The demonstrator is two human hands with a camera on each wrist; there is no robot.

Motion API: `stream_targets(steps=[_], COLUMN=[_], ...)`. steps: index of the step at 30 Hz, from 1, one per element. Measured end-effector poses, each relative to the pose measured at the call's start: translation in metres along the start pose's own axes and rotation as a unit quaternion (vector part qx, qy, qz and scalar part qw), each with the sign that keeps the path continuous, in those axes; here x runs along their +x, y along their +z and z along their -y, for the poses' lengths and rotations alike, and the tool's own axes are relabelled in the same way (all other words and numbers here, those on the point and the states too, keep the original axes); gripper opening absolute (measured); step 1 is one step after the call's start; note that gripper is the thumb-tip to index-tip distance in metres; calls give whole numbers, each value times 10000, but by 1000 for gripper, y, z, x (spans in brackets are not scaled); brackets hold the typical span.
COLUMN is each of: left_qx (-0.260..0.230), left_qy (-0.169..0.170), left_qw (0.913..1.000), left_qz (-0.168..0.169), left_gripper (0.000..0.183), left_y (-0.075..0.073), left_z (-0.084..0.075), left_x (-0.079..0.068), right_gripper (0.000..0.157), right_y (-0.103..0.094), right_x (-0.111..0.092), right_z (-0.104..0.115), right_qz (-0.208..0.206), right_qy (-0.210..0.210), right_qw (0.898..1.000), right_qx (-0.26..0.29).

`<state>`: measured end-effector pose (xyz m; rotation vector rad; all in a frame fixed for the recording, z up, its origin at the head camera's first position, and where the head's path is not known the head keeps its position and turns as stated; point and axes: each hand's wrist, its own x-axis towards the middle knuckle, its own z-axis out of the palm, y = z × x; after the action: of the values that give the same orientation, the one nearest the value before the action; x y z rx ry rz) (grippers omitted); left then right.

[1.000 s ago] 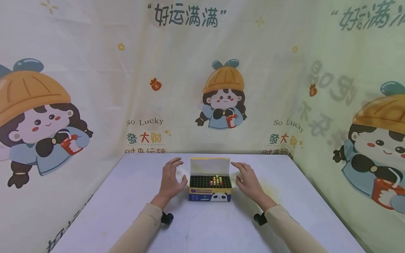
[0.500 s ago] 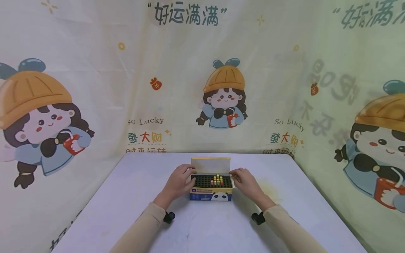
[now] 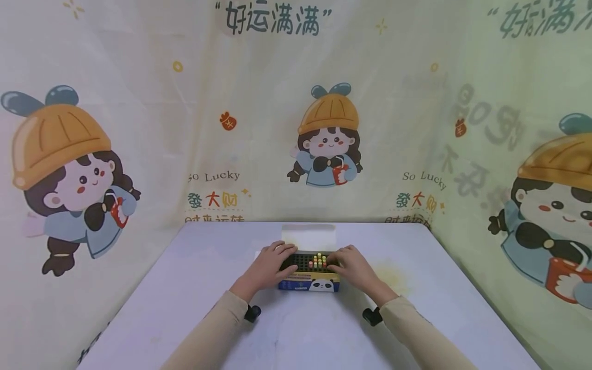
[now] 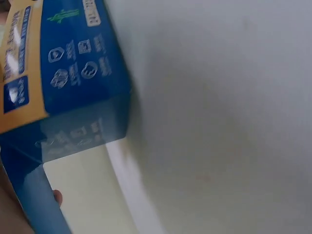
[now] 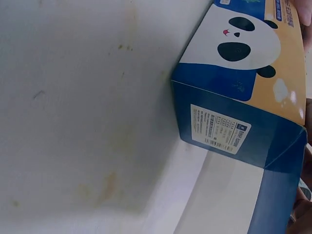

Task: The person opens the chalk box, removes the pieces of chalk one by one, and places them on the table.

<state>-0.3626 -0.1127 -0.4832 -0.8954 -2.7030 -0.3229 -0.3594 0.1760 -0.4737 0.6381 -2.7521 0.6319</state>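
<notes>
A yellow and blue cardboard box (image 3: 309, 284) with a panda print sits on the table, its pale lid (image 3: 309, 236) standing up at the back. Inside is a black tray (image 3: 302, 261) full of holes; several small yellow and red-topped sticks (image 3: 319, 261) stand in its right half. My left hand (image 3: 268, 264) grips the left end, thumb at the near edge and fingers over the far side. At the right end my right hand (image 3: 355, 266) curls its thumb and fingers over the box, close to the sticks. Both wrist views show the blue end panels; the hands are mostly hidden there.
The white table (image 3: 208, 267) extends to both sides and in front of the box. A printed cloth backdrop (image 3: 259, 103) hangs behind and at the sides. Black wrist cameras (image 3: 253, 313) hang below the sleeves.
Both hands have come in from beside the box and now grip its ends. The lid leans further back than before. The sticks keep their places in the tray.
</notes>
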Motion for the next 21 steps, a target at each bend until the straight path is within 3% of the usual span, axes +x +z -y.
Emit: stream_targets(steps=[3, 7, 14, 21], left_qx=[-388, -598, -567, -535], left_qy=[-149, -201, -181, -172], left_qw=[9989, 9975, 9974, 9973], left_qz=[235, 320, 399, 465], left_gripper=[62, 62, 63, 66], left_y=[3, 13, 17, 15], left_z=[-3, -3, -3, -1], left_x=[3, 2, -2, 0], right_gripper=[5, 6, 23, 16], right_y=[0, 4, 8, 9], right_x=[3, 5, 7, 8], right_z=[3, 6, 10, 12], right_qz=[-15, -17, 51, -24], right_qy=[-79, 133, 488, 763], right_qw=[9999, 9999, 9987, 9966], right_qx=[-67, -8, 157, 319])
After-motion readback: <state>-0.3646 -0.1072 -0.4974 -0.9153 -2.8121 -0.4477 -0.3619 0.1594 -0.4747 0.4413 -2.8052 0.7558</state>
